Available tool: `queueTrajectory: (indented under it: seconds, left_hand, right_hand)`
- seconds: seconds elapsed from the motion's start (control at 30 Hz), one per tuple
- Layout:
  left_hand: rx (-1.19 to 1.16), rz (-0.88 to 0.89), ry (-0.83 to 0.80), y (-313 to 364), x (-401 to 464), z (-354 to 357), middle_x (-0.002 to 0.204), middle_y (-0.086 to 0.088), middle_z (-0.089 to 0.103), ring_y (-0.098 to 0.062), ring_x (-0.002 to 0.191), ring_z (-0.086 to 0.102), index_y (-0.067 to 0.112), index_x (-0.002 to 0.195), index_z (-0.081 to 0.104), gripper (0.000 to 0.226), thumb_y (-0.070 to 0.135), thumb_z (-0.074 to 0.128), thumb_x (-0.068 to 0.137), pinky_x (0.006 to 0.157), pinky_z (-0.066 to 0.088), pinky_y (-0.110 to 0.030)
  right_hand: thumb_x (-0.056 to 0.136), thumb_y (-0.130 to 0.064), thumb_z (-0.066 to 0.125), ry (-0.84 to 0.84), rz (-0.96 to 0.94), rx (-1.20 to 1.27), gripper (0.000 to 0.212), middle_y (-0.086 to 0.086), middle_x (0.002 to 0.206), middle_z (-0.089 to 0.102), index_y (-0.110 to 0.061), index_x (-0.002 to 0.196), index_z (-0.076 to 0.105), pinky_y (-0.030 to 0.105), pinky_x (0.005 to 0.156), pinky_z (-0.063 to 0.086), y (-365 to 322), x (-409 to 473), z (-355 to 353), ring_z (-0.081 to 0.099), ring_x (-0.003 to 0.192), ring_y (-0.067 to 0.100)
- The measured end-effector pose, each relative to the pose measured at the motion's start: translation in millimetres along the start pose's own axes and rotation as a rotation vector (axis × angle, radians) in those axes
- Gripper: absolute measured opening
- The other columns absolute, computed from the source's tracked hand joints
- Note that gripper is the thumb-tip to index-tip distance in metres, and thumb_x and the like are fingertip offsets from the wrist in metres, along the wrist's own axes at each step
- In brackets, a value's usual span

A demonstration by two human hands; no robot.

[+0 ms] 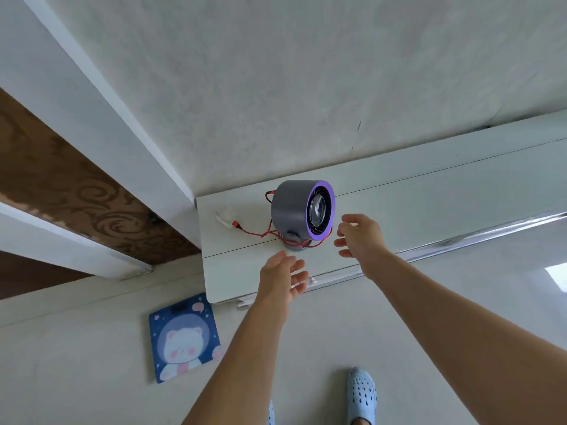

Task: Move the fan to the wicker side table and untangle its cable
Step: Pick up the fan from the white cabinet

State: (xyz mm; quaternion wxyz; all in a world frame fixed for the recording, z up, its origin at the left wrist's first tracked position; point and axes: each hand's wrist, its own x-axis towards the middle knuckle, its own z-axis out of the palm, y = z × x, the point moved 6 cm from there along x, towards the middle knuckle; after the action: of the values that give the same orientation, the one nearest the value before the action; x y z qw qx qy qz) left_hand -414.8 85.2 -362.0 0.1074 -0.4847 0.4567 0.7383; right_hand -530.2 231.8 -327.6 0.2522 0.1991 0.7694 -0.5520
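Note:
A small grey fan with a purple front ring stands on a white cabinet top against the wall. Its thin red cable loops around the fan's base and runs left to a white plug. My left hand hovers open just below and in front of the fan's base, touching nothing. My right hand is open to the right of the fan's face, fingers spread toward it, a short gap away. No wicker side table is in view.
A blue bathroom scale with a cartoon bear lies on the pale floor left of my arms. A white door frame and a brown patterned door stand at the left. My light blue clog is at the bottom.

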Motion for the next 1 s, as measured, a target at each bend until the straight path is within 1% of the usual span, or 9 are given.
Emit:
queueTrajectory:
  seconds: [0.23,0.37,0.47,0.57,0.7,0.77,0.87,0.93,1.0]
  left_hand:
    - [-0.067,-0.032,0.122,-30.8,65.8,31.8,0.121,-0.013,0.056,-0.026,0.105,0.061,0.019,0.148,0.033,0.057,0.010,0.054,0.096,0.085,0.052,-0.035]
    - [-0.124,-0.017,0.172,-40.0,91.6,41.9,0.122,-0.011,0.059,-0.024,0.103,0.063,0.038,0.153,0.010,0.079,0.026,0.061,0.094,0.077,0.043,-0.030]
    - [-0.136,0.064,0.230,-42.9,109.6,42.2,0.151,-0.019,0.042,-0.033,0.126,0.055,0.048,0.151,0.001,0.096,0.035,0.071,0.086,0.087,0.043,-0.035]
    - [-0.149,0.089,0.250,-44.5,122.7,44.1,0.155,-0.025,0.030,-0.039,0.132,0.048,0.050,0.150,0.003,0.098,0.038,0.074,0.083,0.094,0.046,-0.040]
    - [-0.173,0.116,0.250,-43.3,138.6,44.7,0.155,-0.026,0.026,-0.046,0.137,0.036,0.045,0.151,0.009,0.092,0.024,0.072,0.087,0.101,0.046,-0.046]
    - [-0.168,0.149,0.254,-42.4,144.4,45.0,0.151,-0.026,0.036,-0.046,0.134,0.041,0.042,0.151,0.013,0.089,0.020,0.072,0.088,0.102,0.047,-0.047]
    - [-0.188,0.212,0.254,-42.8,148.4,45.8,0.135,-0.016,0.057,-0.030,0.105,0.063,0.042,0.148,0.024,0.082,0.016,0.072,0.087,0.086,0.056,-0.036]
    - [-0.169,0.258,0.264,-43.6,151.3,45.1,0.131,-0.012,0.060,-0.029,0.108,0.062,0.042,0.146,0.029,0.080,0.014,0.073,0.086,0.073,0.055,-0.028]
    - [-0.106,0.297,0.281,-44.1,154.9,43.5,0.131,-0.011,0.060,-0.028,0.117,0.060,0.038,0.146,0.032,0.078,0.013,0.074,0.085,0.080,0.057,-0.033]
  right_hand:
    - [0.092,-0.009,0.047,-0.067,-0.012,-0.065,0.041,-0.001,0.085,0.058,-0.015,0.132,0.051,0.036,0.074,0.057,28.0,69.1,6.8,0.060,0.080,0.021]
    - [0.092,-0.011,0.045,-0.088,-0.027,-0.098,0.046,-0.003,0.090,0.058,-0.019,0.138,0.046,0.043,0.086,0.057,39.7,100.4,7.4,0.058,0.073,0.017]
    - [0.096,-0.017,0.044,-0.113,-0.054,-0.116,0.047,0.004,0.115,0.060,-0.020,0.143,0.042,0.046,0.096,0.051,43.5,116.7,8.3,0.061,0.099,0.023]
    - [0.098,-0.023,0.042,-0.142,-0.060,-0.110,0.046,0.006,0.131,0.056,-0.020,0.144,0.041,0.047,0.101,0.047,47.9,127.2,11.4,0.057,0.116,0.026]
    - [0.100,-0.018,0.036,-0.157,-0.029,-0.065,0.043,-0.002,0.100,0.059,-0.021,0.143,0.043,0.046,0.093,0.053,53.4,136.0,18.0,0.059,0.087,0.020]
    - [0.100,-0.013,0.033,-0.162,-0.015,-0.041,0.045,-0.005,0.086,0.055,-0.022,0.143,0.044,0.044,0.090,0.053,55.3,141.1,20.8,0.055,0.077,0.018]
    - [0.100,-0.011,0.031,-0.168,-0.022,-0.035,0.046,-0.005,0.083,0.056,-0.022,0.142,0.045,0.043,0.089,0.053,54.4,148.0,23.8,0.054,0.071,0.015]
    - [0.100,-0.011,0.032,-0.180,-0.029,-0.044,0.046,-0.005,0.083,0.057,-0.023,0.142,0.046,0.042,0.087,0.053,53.6,153.0,25.1,0.054,0.069,0.014]
    - [0.099,-0.011,0.033,-0.194,-0.038,-0.060,0.047,-0.006,0.083,0.058,-0.024,0.142,0.046,0.042,0.087,0.053,53.1,157.9,25.9,0.054,0.070,0.015]
